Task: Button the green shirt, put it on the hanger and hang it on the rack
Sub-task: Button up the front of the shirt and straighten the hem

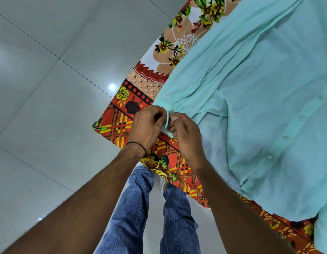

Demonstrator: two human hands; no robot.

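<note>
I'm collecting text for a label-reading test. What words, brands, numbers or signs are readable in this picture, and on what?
None: no readable text anywhere in the view.
green shirt: plain, no tag or print in view.
patterned cloth: only flowers and checks.
jeans: no label in view.

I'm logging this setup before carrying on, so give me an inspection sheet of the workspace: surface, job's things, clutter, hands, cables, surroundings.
Surface: a flowered cloth with a red checked border covers it.
Job's things: the green shirt lies spread on the cloth, front buttons showing; no hanger or rack in view.
Clutter: nothing seen.
Hands: left hand and right hand both pinch the shirt's cuff.
Cables: nothing seen.
Surroundings: pale tiled floor; the person's jeans below.
</note>
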